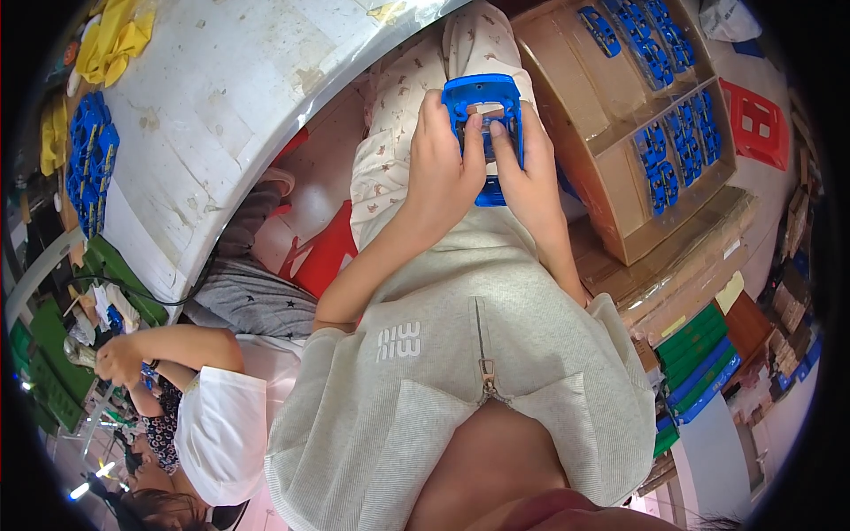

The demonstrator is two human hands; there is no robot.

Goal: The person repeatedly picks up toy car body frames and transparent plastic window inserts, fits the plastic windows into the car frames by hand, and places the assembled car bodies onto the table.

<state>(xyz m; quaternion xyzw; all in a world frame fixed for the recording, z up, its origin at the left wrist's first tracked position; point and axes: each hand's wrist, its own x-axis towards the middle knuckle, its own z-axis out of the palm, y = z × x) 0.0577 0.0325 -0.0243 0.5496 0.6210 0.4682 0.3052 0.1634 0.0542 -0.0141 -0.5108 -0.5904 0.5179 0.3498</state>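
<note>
I see both hands over my lap, closed on one blue plastic frame point(482, 111) — left hand point(440, 173) wrapping its left edge, right hand point(522, 168) its right, thumbs pressing a small pale insert at the frame's middle. Just right of the frame, a cardboard box point(611, 133) holds rows of similar blue pieces; I judge this one still in progress, not yet boxed.

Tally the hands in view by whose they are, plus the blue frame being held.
Person's own hands: 2, left hand and right hand
Co-worker's hand: 1
Blue plastic frame held in both own hands: 1
Total: 4
</note>
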